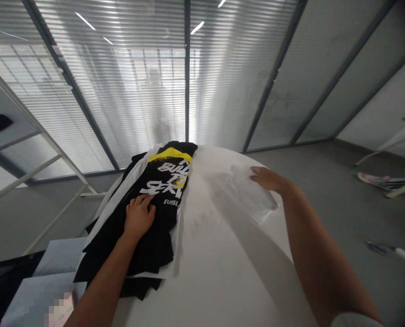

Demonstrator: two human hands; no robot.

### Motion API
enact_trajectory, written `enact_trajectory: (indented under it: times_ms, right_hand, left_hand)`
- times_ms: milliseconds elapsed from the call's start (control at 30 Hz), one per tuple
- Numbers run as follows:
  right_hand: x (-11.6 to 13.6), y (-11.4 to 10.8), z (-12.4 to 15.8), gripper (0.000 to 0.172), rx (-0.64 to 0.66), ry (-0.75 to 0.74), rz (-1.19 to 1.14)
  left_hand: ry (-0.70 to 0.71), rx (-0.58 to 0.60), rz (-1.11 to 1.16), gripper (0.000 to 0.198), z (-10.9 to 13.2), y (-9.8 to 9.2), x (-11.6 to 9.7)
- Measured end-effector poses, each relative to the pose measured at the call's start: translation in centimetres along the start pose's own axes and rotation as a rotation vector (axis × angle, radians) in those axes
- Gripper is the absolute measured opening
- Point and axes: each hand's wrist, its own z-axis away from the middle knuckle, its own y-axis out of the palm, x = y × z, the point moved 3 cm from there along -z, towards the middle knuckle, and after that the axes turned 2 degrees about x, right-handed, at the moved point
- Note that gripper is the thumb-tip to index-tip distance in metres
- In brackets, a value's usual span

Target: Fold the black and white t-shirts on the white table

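Note:
My left hand point(141, 217) rests on a stack of black fabric pieces point(154, 250), its fingers slightly curled and lying on the cloth. The top piece carries white lettering and a yellow band. White sheets show between the black layers and along the stack's edges. Out to the right, my right hand point(267, 178) has its fingers closed at the edge of a thin, see-through white sheet point(245, 195). That sheet is creased and lies over or just above the white table; how far it is lifted I cannot tell.
The stack lies on the left of the white table point(212, 263). Papers point(57, 259) and a dark object are at lower left. A pale metal frame point(52, 141) stands beyond them. Blinds behind glass panels point(154, 104) face me. Scissors-like tool point(376, 247) appears at right.

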Motion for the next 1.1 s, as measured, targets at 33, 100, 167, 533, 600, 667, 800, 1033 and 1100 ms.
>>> enact_trajectory:
  times_ms: [33,100,167,533,600,667,800,1033,1100]
  right_hand:
    - [0.8,-0.5,0.5,0.031,0.035,-0.05,-0.105]
    - [2.8,-1.3,1.8,0.035,0.13,-0.162,-0.418]
    - [5.0,-2.0,3.5,0.044,0.199,-0.235,-0.705]
    - [12.8,-0.7,7.6,0.044,0.307,-0.275,-1.298]
    - [13.9,0.4,7.1,0.048,0.357,-0.296,-1.354]
    - [15.2,1.4,6.6,0.05,0.408,-0.302,-1.401]
    - [18.4,2.0,5.6,0.049,0.487,-0.342,-1.463]
    - [26.1,3.9,0.1,0.029,0.622,-0.451,-1.527]
    - [27.1,6.4,-2.0,0.022,0.601,-0.282,-1.444]
  left_hand:
    - [-0.002,-0.005,0.016,0.042,0.0,-0.1,0.0]
    - [-0.006,-0.021,0.068,0.043,0.0,-0.2,-0.1]
    - [0.009,-0.05,0.17,0.044,0.1,-0.6,-0.4]
    - [0.163,0.256,1.194,0.059,2.8,-4.5,-7.8]
    - [0.133,0.259,1.186,0.05,3.7,-5.6,-8.2]
    - [0.079,0.225,1.154,0.045,4.3,-7.0,-7.7]
    - [-0.09,0.111,1.077,0.042,5.1,-10.3,-5.1]
    - [-0.343,-0.099,0.96,0.041,5.2,-13.3,1.6]
    - [-0.351,-0.101,0.841,0.041,5.0,-12.7,4.0]
